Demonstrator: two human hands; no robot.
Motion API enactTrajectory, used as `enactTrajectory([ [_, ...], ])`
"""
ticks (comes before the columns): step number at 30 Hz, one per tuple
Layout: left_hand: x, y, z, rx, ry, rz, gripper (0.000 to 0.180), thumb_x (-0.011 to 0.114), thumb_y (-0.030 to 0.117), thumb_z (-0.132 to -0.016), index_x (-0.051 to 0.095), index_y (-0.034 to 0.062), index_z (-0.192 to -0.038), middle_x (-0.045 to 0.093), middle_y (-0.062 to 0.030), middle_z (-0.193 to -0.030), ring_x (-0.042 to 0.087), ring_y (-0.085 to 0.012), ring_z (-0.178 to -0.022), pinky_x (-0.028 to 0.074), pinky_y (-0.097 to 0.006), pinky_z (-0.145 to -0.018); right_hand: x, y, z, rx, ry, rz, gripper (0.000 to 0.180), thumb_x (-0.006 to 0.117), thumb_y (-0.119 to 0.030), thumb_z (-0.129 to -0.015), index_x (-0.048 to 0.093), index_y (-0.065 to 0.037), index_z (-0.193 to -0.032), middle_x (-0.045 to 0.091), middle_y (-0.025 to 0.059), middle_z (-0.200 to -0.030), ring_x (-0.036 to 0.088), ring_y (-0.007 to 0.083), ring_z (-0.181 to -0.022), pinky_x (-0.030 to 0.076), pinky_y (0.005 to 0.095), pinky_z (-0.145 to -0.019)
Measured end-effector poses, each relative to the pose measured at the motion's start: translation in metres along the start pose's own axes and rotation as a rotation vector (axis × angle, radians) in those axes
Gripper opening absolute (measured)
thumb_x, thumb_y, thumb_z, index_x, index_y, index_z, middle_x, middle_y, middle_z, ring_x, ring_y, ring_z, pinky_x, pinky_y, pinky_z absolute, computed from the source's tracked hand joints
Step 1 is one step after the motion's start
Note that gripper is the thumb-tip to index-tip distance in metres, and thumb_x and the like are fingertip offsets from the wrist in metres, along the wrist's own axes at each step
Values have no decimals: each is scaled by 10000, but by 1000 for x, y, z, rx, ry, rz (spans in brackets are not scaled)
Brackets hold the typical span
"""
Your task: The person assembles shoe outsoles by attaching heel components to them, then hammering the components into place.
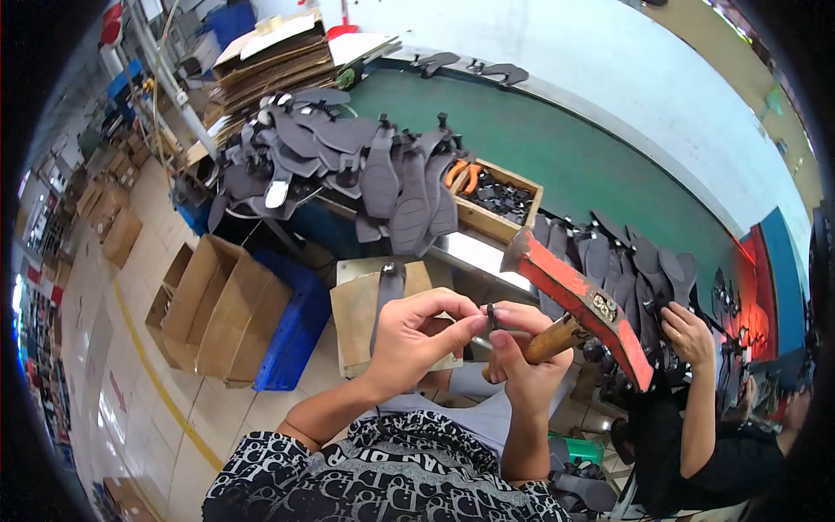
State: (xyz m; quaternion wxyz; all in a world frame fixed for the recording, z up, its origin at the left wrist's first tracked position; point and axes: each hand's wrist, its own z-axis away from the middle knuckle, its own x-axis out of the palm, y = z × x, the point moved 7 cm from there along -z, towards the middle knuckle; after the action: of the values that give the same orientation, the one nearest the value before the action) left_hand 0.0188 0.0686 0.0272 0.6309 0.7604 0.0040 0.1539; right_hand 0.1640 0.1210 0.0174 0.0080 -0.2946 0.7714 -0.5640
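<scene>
My left hand [416,337] and right hand [537,358] pinch the small black piece [492,315] between them; the right also holds the hammer [581,300], so I should keep its head steady.

Hammer [576,301] obstructing right, wooden box [487,223] ahead, room above crate [294,320]

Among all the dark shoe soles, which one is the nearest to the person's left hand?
The single sole on the tan board, partly hidden by the left hand; the others lie grouped farther away.
</scene>
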Motion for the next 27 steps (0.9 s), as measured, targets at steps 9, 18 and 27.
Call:
enactTrajectory([
  [9,-68,-10,14,338,149,-708,206,695,150,-878,664,-1,-1016,671,-112,-951,654,-260,-860,533,-324,-781,27,38,-2,161,-21,66,121,647,87,-847,654,37,-957,677,147,-1040,549,50,-542,400,188,-436],
  [18,-155,-93,-14,146,174,-862,439,739,325,-827,622,130,-1203,639,-109,-1212,555,-254,-1204,377,-406,-1012,63,113,-46,21,-305,551,151,677,-52,-875,681,48,-987,710,90,-915,639,118,-755,498,252,-687],
  [27,-159,-110,-2,221,217,-934,282,734,206,-781,672,115,-1042,660,-72,-1120,581,-224,-1126,291,-432,-1018,86,144,-46,12,-470,639,161,663,-19,-854,662,35,-1005,704,141,-868,672,188,-756,508,282,-705],
])
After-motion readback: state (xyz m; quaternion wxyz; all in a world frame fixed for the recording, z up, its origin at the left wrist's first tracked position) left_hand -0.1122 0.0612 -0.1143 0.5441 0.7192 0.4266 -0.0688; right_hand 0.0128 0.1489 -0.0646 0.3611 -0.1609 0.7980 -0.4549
